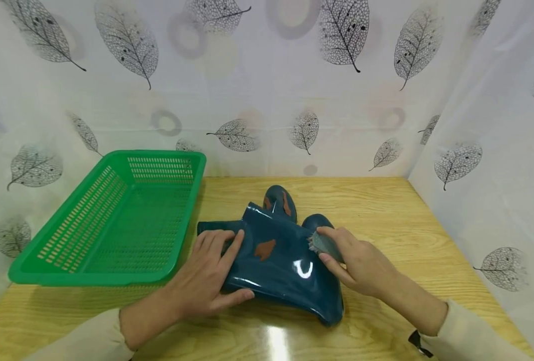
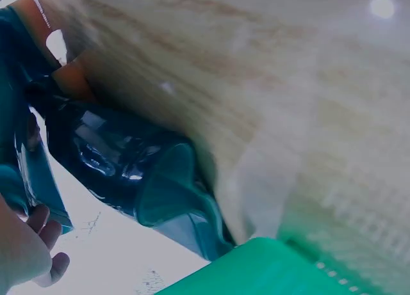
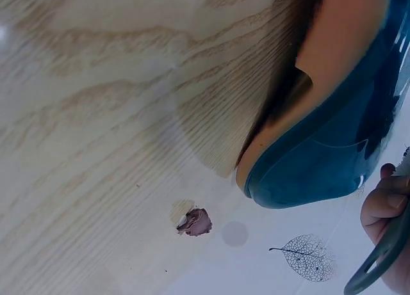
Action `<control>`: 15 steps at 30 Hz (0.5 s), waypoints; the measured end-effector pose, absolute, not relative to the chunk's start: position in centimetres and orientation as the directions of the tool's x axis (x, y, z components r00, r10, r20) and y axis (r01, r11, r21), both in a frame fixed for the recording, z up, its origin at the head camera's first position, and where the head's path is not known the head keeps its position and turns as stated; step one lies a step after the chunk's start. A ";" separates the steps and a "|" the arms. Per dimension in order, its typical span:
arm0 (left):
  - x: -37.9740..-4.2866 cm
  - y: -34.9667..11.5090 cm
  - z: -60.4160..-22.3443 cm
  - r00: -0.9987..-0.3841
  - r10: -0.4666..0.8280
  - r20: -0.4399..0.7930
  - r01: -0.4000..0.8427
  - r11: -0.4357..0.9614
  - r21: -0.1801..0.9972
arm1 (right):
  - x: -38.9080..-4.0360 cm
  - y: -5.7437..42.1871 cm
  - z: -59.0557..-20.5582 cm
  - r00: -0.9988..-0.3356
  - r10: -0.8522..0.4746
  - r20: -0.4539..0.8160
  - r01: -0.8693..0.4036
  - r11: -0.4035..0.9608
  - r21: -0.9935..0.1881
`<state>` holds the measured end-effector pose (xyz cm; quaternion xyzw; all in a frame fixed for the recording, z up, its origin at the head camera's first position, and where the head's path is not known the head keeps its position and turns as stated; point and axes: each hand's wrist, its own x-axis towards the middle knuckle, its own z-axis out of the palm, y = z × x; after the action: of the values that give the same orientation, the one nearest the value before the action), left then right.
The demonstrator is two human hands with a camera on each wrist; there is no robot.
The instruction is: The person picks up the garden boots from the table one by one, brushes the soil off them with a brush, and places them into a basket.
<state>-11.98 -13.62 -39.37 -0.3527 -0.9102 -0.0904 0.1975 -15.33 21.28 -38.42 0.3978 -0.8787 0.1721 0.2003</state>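
A dark teal rubber boot (image 1: 276, 268) with a brown patch on its shaft lies on its side. Behind it lies a second boot, its brown-marked foot (image 1: 273, 198) showing past the first and most of it hidden. My left hand (image 1: 204, 278) rests across the near boot's shaft, index finger extended over it and thumb along the near side. My right hand (image 1: 361, 258) holds a grey brush (image 1: 326, 244), bristles against the near boot by the foot. In the right wrist view, the brush handle (image 3: 381, 256) has a slot, and a boot's tan sole (image 3: 346, 45) shows.
At the left stands a green plastic basket (image 1: 181, 240) with slotted sides, close to my left forearm. The wooden table (image 1: 366, 200) meets a white leaf-print sheet (image 1: 267, 100) at the back and right side.
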 end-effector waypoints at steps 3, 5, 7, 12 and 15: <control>-12.1 -13.4 -38.8 -0.637 0.618 0.460 0.701 0.714 0.011 | -15.2 21.3 -38.4 -0.593 -0.632 0.499 -0.774 0.619 -0.136; -12.2 -13.2 -38.4 -0.616 0.623 0.482 0.712 0.702 0.004 | -15.2 21.2 -38.3 -0.583 -0.636 0.505 -0.781 0.610 -0.132; -12.2 -13.1 -38.1 -0.600 0.625 0.499 0.719 0.695 -0.005 | -15.2 21.1 -38.3 -0.570 -0.644 0.511 -0.792 0.597 -0.131; -12.2 -12.7 -37.5 -0.575 0.634 0.518 0.732 0.681 -0.020 | -15.0 20.6 -37.9 -0.535 -0.662 0.525 -0.817 0.564 -0.121; -12.1 -12.5 -37.1 -0.568 0.640 0.518 0.738 0.674 -0.024 | -15.0 20.2 -37.7 -0.487 -0.670 0.560 -0.839 0.536 -0.088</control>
<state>-12.13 -12.50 -37.13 -0.3915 -0.8800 -0.0977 0.2506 -14.98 20.18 -37.73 0.4474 -0.8437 0.1779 0.2376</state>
